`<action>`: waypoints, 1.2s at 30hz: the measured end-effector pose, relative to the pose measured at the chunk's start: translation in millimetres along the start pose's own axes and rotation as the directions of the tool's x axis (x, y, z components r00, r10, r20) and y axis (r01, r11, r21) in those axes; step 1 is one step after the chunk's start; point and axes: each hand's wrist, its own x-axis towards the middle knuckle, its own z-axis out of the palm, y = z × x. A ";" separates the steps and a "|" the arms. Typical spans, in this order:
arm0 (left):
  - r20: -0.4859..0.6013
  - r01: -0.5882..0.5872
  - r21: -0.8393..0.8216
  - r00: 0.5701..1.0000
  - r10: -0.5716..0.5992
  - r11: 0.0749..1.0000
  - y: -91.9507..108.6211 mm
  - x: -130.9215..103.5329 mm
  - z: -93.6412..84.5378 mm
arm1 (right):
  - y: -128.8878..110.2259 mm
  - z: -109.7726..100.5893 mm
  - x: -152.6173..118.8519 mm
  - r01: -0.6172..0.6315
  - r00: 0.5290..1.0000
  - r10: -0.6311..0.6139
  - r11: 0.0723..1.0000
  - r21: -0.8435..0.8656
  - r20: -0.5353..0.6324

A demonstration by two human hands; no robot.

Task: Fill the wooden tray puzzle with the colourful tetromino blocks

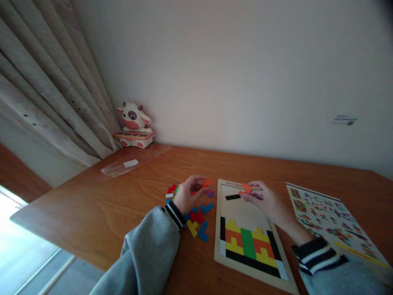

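My left hand (190, 193) pinches an orange piece (207, 183) over the loose coloured pieces, left of the wooden puzzle tray (216, 246). Over the upper right part of the tray, my right hand (260, 196) grips another orange piece (246, 188) between thumb and fingers. A loose black piece (233, 197) lies in the tray's upper part. Black, white, yellow, orange and green pieces (248, 243) fill its lower part. Blue (203, 232), red (196, 217) and yellow (192, 228) pieces lie on the table beside and below my left hand.
A printed pattern sheet (334, 221) lies right of the tray, partly behind my right sleeve. A cow toy with a keyboard (134, 127) stands at the back left, near a clear plastic bag (119, 166). Curtains (52, 82) hang at the left.
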 end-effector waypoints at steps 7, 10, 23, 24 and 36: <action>0.335 -0.222 0.234 0.932 0.136 0.947 17.3 4.1 52.6 | 40.8 -35.6 -28.4 0.039 0.999 -0.040 0.998 -0.053 -0.016; 0.369 -0.247 0.269 0.919 0.137 0.931 9.1 -1.6 50.0 | 29.8 -36.5 -37.7 0.045 0.997 -0.039 0.996 -0.079 0.073; 0.421 -0.330 0.257 0.884 0.202 0.909 1.2 -9.7 50.4 | 21.4 -30.0 -45.4 0.160 0.964 -0.093 0.952 -0.263 0.249; 0.425 -0.335 0.259 0.882 0.205 0.906 1.1 -9.8 50.3 | 21.1 -29.6 -45.3 0.179 0.961 -0.113 0.950 -0.256 0.253; 0.436 -0.341 0.254 0.876 0.207 0.905 4.3 -9.2 50.6 | 26.2 -29.6 -46.3 0.176 0.950 -0.120 0.969 -0.175 0.289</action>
